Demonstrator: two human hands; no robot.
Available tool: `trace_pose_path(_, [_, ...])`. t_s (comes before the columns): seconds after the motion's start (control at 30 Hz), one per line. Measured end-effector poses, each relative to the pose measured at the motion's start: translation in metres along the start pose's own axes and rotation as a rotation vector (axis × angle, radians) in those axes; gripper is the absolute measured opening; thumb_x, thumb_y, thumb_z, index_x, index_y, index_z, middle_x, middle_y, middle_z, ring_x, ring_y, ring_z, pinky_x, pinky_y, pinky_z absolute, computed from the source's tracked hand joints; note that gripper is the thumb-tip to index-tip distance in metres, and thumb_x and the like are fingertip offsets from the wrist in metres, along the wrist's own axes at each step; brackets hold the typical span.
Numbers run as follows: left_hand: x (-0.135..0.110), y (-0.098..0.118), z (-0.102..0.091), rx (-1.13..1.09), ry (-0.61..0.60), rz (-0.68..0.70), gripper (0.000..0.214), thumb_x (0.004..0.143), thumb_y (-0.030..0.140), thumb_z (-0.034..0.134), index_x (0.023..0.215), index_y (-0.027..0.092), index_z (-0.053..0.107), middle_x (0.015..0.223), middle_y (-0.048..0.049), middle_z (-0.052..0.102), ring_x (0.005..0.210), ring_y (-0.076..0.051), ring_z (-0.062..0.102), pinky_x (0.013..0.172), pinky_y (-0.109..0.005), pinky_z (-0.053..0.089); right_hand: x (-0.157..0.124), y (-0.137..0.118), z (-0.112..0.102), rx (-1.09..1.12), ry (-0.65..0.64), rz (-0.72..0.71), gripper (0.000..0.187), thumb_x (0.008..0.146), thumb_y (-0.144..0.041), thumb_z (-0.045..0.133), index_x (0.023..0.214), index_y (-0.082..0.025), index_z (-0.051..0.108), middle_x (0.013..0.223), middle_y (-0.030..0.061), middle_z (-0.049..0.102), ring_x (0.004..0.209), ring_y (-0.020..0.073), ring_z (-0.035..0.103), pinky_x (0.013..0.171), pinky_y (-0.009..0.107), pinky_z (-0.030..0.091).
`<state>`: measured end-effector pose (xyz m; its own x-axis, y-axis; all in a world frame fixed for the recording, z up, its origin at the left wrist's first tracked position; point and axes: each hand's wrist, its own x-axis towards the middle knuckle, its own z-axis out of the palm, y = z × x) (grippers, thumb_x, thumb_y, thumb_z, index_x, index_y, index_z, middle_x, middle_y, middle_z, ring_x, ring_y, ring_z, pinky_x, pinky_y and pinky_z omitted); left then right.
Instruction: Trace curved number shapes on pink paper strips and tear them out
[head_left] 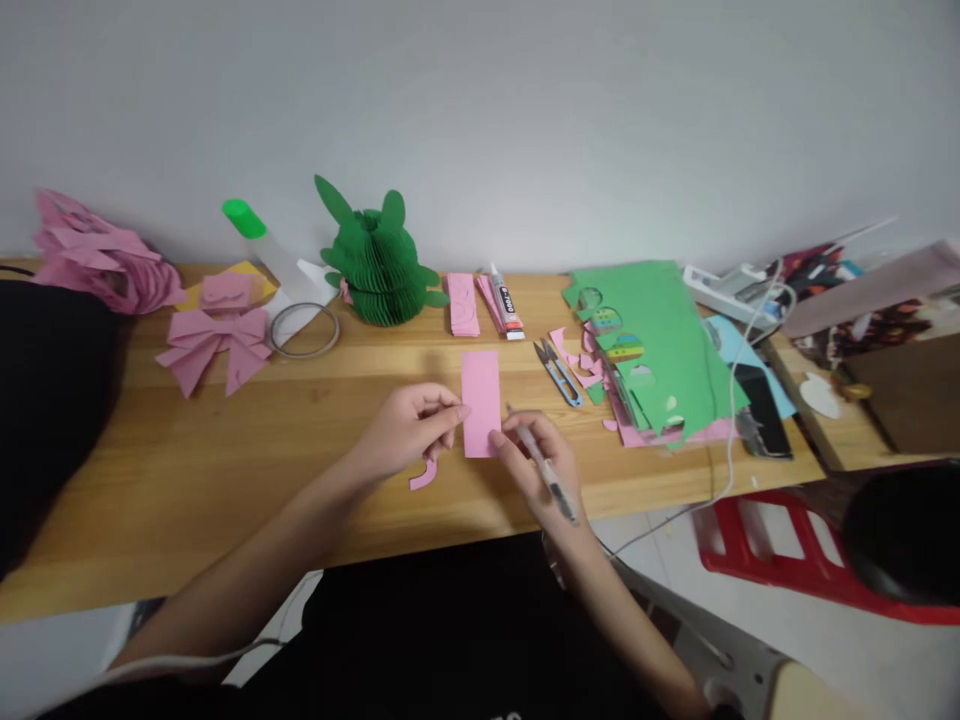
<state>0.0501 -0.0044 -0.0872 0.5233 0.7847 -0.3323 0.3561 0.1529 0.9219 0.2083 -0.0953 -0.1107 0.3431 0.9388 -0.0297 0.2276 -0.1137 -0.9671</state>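
Note:
A pink paper strip (481,400) stands lengthwise between my hands, just above the wooden table. My left hand (416,428) pinches its left edge between thumb and fingers. At the strip's lower right corner, the thumb of my right hand (541,465) presses on the paper, and a clear pen (551,472) rests in that same hand, its tip pointing away from me. Partly under my left hand lies a small curved pink paper piece (424,476).
Along the wall stand a green honeycomb paper figure (379,265), a pink paper stack (463,305) and a glue tube (507,305). Blue thread snips (559,374) lie by pink scraps and green sheets (660,330). Pink paper bows (217,340) and a tape ring (304,331) are left.

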Motion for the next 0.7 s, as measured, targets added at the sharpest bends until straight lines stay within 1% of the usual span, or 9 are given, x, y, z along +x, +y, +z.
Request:
trace_pose_path(0.07, [0.003, -0.012, 0.005, 0.103, -0.011, -0.018, 0.025, 0.089, 0.035, 0.054, 0.073, 0.017, 0.057, 0.051, 0.0029, 0.055, 0.036, -0.01, 0.049, 0.037, -0.019, 0.037, -0.003, 0.017, 0.003, -0.151, 0.132, -0.13, 0.023, 0.081, -0.036, 0.067, 0.097, -0.022, 0.056, 0.081, 0.0021, 0.068, 0.067, 0.0173, 0.063, 0.065, 0.032, 0.053])
trace_pose_path(0.13, [0.002, -0.022, 0.009, 0.205, 0.007, -0.009, 0.024, 0.089, 0.032, 0.054, 0.07, 0.017, 0.057, 0.052, 0.0018, 0.057, 0.035, -0.01, 0.049, 0.039, -0.02, 0.036, -0.005, 0.033, 0.004, -0.322, 0.184, -0.27, 0.026, 0.083, -0.032, 0.066, 0.104, -0.022, 0.056, 0.094, 0.0076, 0.07, 0.082, 0.0225, 0.068, 0.076, 0.039, 0.056])
trace_pose_path(0.23, [-0.004, -0.031, 0.009, 0.401, 0.097, 0.061, 0.019, 0.088, 0.028, 0.056, 0.072, 0.017, 0.059, 0.06, -0.0013, 0.062, 0.049, -0.014, 0.057, 0.051, -0.025, 0.043, -0.007, 0.05, 0.003, -0.464, 0.134, -0.406, 0.023, 0.088, -0.029, 0.061, 0.109, -0.022, 0.056, 0.096, 0.0094, 0.071, 0.089, 0.0257, 0.069, 0.078, 0.041, 0.057])
trace_pose_path(0.33, [-0.01, -0.038, 0.005, 0.545, 0.165, 0.177, 0.018, 0.091, 0.025, 0.051, 0.082, 0.017, 0.064, 0.085, -0.0085, 0.07, 0.078, -0.022, 0.066, 0.073, -0.034, 0.051, -0.01, 0.055, 0.0, -0.504, 0.104, -0.459, 0.021, 0.091, -0.025, 0.056, 0.113, -0.023, 0.056, 0.098, 0.0098, 0.072, 0.09, 0.0255, 0.07, 0.078, 0.042, 0.057])
trace_pose_path(0.37, [-0.011, -0.04, 0.004, 0.578, 0.151, 0.234, 0.018, 0.092, 0.025, 0.051, 0.086, 0.017, 0.067, 0.096, -0.0103, 0.071, 0.09, -0.024, 0.066, 0.081, -0.037, 0.051, -0.01, 0.055, -0.001, -0.512, 0.085, -0.472, 0.022, 0.092, -0.023, 0.055, 0.113, -0.023, 0.056, 0.101, 0.0102, 0.073, 0.092, 0.0258, 0.07, 0.079, 0.043, 0.057])
trace_pose_path(0.43, [-0.011, -0.048, 0.002, 0.691, 0.075, 0.416, 0.022, 0.096, 0.024, 0.048, 0.1, 0.018, 0.069, 0.116, -0.012, 0.07, 0.113, -0.027, 0.062, 0.097, -0.042, 0.048, -0.009, 0.054, -0.003, -0.53, 0.023, -0.504, 0.022, 0.092, -0.02, 0.053, 0.114, -0.024, 0.057, 0.11, 0.0116, 0.073, 0.101, 0.0265, 0.069, 0.085, 0.045, 0.057])
trace_pose_path(0.53, [-0.007, -0.062, 0.006, 0.958, -0.042, 0.715, 0.034, 0.102, 0.018, 0.037, 0.124, 0.016, 0.063, 0.136, -0.0129, 0.062, 0.13, -0.026, 0.054, 0.107, -0.044, 0.043, -0.008, 0.054, -0.001, -0.572, -0.079, -0.567, 0.024, 0.093, -0.017, 0.049, 0.113, -0.023, 0.06, 0.122, 0.0131, 0.071, 0.115, 0.027, 0.066, 0.093, 0.046, 0.055])
trace_pose_path(0.6, [-0.005, -0.07, 0.01, 1.067, -0.065, 0.781, 0.037, 0.103, 0.016, 0.033, 0.129, 0.012, 0.06, 0.14, -0.015, 0.059, 0.133, -0.025, 0.052, 0.109, -0.044, 0.042, -0.006, 0.055, 0.001, -0.617, -0.121, -0.597, 0.025, 0.093, -0.016, 0.048, 0.113, -0.022, 0.062, 0.124, 0.0136, 0.071, 0.118, 0.027, 0.064, 0.096, 0.046, 0.055])
trace_pose_path(0.7, [-0.003, -0.076, 0.015, 1.097, -0.077, 0.763, 0.037, 0.105, 0.02, 0.033, 0.128, 0.009, 0.061, 0.14, -0.0167, 0.059, 0.134, -0.026, 0.052, 0.11, -0.043, 0.041, -0.005, 0.056, 0.004, -0.697, -0.153, -0.627, 0.025, 0.094, -0.015, 0.048, 0.113, -0.02, 0.064, 0.121, 0.0149, 0.072, 0.116, 0.0282, 0.066, 0.095, 0.047, 0.056])
